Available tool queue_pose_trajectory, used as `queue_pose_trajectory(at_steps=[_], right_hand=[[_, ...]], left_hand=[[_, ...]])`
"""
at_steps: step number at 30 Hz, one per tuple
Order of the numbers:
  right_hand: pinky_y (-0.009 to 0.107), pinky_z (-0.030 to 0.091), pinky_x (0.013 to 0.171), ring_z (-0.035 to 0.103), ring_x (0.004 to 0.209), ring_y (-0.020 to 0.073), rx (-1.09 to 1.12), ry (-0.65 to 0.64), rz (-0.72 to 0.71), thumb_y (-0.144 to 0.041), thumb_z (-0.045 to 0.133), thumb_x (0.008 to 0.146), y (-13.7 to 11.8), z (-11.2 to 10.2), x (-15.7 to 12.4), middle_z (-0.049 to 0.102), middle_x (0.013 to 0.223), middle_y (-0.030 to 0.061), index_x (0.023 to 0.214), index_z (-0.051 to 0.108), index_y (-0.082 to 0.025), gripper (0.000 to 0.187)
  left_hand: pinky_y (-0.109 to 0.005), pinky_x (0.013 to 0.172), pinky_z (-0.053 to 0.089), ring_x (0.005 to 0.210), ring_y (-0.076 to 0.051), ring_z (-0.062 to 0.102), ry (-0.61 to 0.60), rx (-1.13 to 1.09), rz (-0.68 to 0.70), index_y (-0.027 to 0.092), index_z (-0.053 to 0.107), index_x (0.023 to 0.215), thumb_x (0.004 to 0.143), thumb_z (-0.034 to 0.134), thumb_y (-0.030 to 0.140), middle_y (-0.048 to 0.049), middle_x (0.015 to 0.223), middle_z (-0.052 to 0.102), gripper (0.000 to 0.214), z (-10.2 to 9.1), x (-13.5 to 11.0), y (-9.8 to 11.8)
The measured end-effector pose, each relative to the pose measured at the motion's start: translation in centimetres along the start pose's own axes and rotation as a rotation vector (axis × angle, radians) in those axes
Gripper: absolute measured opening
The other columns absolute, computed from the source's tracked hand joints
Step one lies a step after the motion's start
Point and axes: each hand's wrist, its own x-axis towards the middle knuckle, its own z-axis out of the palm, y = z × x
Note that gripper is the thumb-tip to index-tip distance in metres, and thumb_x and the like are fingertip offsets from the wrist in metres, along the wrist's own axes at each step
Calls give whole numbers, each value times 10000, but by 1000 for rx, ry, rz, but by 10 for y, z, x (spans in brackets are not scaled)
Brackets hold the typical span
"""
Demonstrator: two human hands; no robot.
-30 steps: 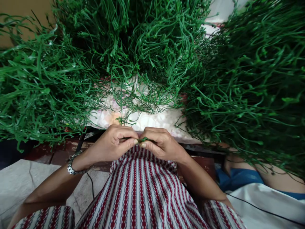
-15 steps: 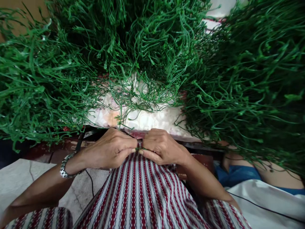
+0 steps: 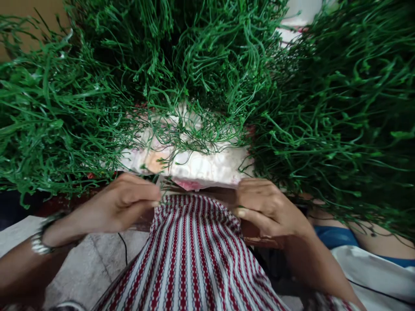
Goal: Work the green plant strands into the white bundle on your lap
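My left hand [image 3: 121, 207] and my right hand [image 3: 267, 207] are held apart over my knee, which is covered in red-and-white striped cloth [image 3: 191, 255]. Both hands are closed in a pinch, thumb against fingers, and motion blur hides what they pinch. A metal bracelet [image 3: 38, 244] is on my left wrist. Just beyond the hands lies a white patterned sheet [image 3: 201, 164] with thin green stems [image 3: 194, 129] trailing over it.
Big heaps of long green stems fill the view at the left [image 3: 48, 129], the middle back [image 3: 207, 56] and the right [image 3: 340, 129]. At the right another person's leg [image 3: 376, 242] shows, with blue cloth [image 3: 333, 236] and white cloth [image 3: 382, 276]. Grey floor [image 3: 81, 268] lies at lower left.
My hands, pressed together on a small green piece before, have pulled apart sideways, left hand to the left and right hand to the right. The green piece no longer shows between them.
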Motion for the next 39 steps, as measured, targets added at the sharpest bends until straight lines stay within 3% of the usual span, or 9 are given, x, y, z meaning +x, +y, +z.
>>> queue_pose_trajectory(at_steps=[2,5,8,13,16,20,26,31,39], right_hand=[[257,375,626,458,596,107,-75,69,6,-274,424,924,0,-3,2,500,596,12,678,525,-148,294],[250,423,632,531,697,122,-188,358,50,-206,479,893,-4,6,13,584,759,53,930,594,-132,142],[275,477,730,563,883,153,-250,532,45,-209,506,877,-3,21,31,583,973,95,1130,554,-146,264],[328,487,862,546,997,186,16,489,30,-476,572,811,11,53,60,561,1062,120,1266,443,-114,596],[304,494,861,567,978,175,100,514,112,-458,614,785,15,69,64,568,1104,117,1298,391,-131,647],[289,492,875,580,1025,172,78,474,197,-346,556,852,9,76,58,558,1183,120,1303,360,-156,527],[249,490,669,617,768,149,-65,390,292,-283,487,884,0,72,49,617,951,82,1193,402,-149,347],[195,408,574,521,611,93,40,436,337,-247,454,890,-3,70,51,549,736,7,967,470,-155,121],[177,297,524,348,518,62,319,304,301,-269,373,925,3,71,52,356,592,-49,728,418,-166,227]], left_hand=[[-204,524,361,517,-77,482,12,-117,-90,167,583,664,811,504,134,19,579,570,170,2,7,-2],[-199,548,391,566,-90,509,133,-274,-273,157,616,671,813,528,193,6,617,586,171,11,22,-2],[-201,554,402,579,-96,502,273,-440,-351,154,624,649,777,580,218,8,603,563,150,21,30,-6],[-179,538,405,579,-81,488,446,-706,-385,163,650,687,752,645,238,15,616,565,100,42,29,-15],[-178,495,411,547,-83,501,464,-821,-448,154,669,707,740,664,266,0,621,588,117,50,26,-17],[-181,504,429,557,-88,534,528,-777,-444,158,687,719,739,658,231,-3,635,614,81,50,23,-15],[-175,521,414,538,-76,518,572,-470,-459,160,645,638,752,612,157,25,580,583,118,47,20,-10],[-205,538,398,585,-91,493,765,-640,-400,174,631,643,745,649,212,18,612,545,110,55,24,-19],[-199,489,387,536,-73,451,654,-917,-423,161,612,669,737,665,261,9,633,526,132,52,29,-12]])
